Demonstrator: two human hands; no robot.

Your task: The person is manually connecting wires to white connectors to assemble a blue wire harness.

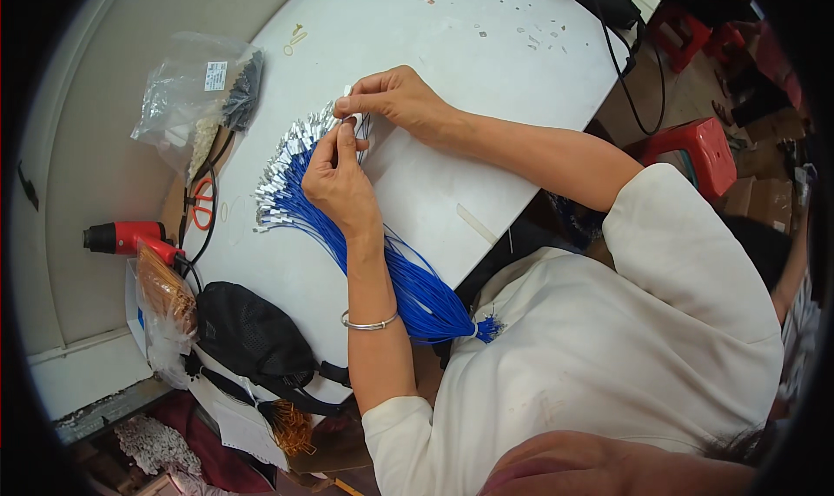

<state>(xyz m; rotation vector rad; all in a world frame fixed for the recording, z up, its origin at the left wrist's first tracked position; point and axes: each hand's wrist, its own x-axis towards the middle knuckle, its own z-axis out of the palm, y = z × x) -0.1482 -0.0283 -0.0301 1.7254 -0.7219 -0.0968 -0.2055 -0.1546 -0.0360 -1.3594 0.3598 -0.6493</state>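
Note:
A thick bundle of thin blue cables (426, 300) lies across the table edge, tied near its lower end. At its upper end, many small white connectors (287, 170) fan out over the tabletop. My left hand (340, 188) is closed in a pinch above the fan, at one thin cable. Just beyond it, my right hand (404, 105) pinches the end of that cable, where a white connector tip (347, 90) sticks out past the fingers. The fingertips of both hands nearly meet and hide most of the cable between them.
Left on the white table (486, 88) are a clear bag (178, 88) with dark and pale small parts, orange-handled scissors (201, 205), a red heat gun (130, 237) and a black bag (252, 335). Loose scraps (539, 40) lie at the far side. A red stool (699, 157) stands right.

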